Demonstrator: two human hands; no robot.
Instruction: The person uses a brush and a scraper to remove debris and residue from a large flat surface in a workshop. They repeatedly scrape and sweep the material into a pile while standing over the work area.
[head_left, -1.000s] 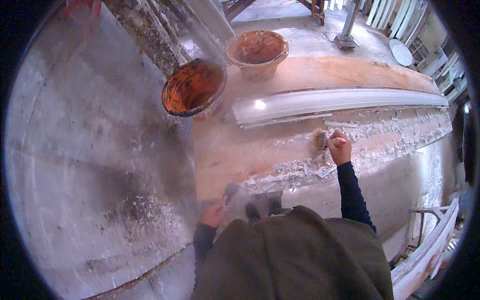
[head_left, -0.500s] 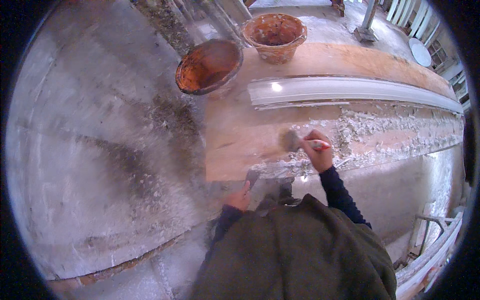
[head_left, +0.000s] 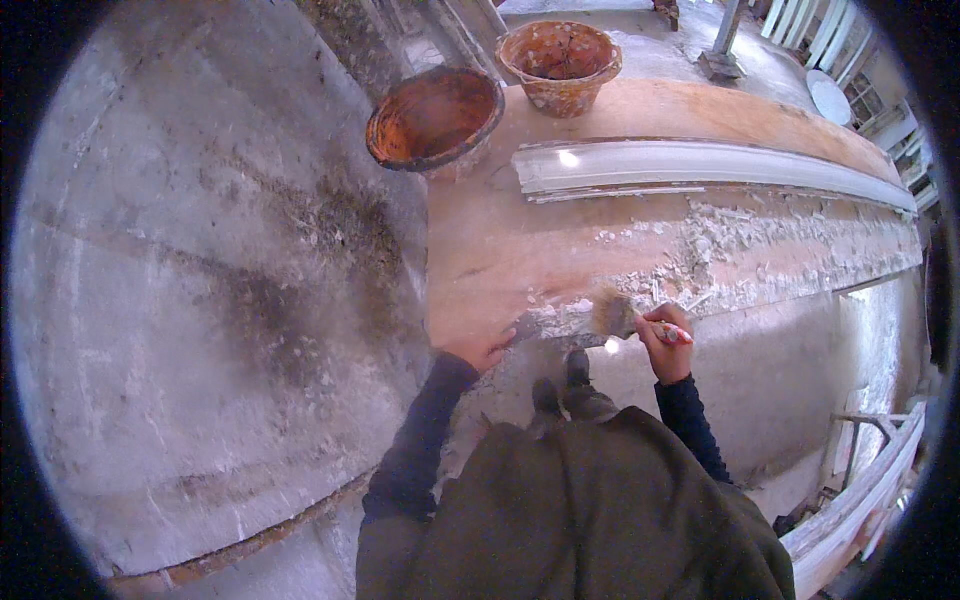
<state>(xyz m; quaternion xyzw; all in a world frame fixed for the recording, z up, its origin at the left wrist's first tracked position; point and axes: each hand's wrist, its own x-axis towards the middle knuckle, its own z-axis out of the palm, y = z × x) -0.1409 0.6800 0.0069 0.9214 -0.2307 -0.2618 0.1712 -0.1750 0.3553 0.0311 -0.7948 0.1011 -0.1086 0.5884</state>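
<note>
Closed round the red-and-white handle of a wide paintbrush [head_left: 613, 313], my right hand [head_left: 667, 343] is at the near edge of the wooden board [head_left: 470, 240]. Its pale bristles touch white plaster scraps [head_left: 570, 318] strewn along that edge. My left hand [head_left: 482, 349] grips a dark, flat scraper [head_left: 524, 328] by the board's near left corner; the blade lies beside the scraps, and its handle is mostly hidden in my fingers. Beyond both hands, a long white moulding [head_left: 700, 172] lies along the board.
A stained orange tub [head_left: 435, 120] sits at the board's far left, with a second plaster-spattered tub [head_left: 560, 65] behind it. Thicker plaster debris [head_left: 740, 240] covers the board's right part. A rough grey wall [head_left: 200, 250] rises at the left. White-coated lengths [head_left: 860, 500] lie at lower right.
The brush has come toward me, from the middle of the board to its near edge. My left hand with the scraper has moved up and forward to the board's edge.
</note>
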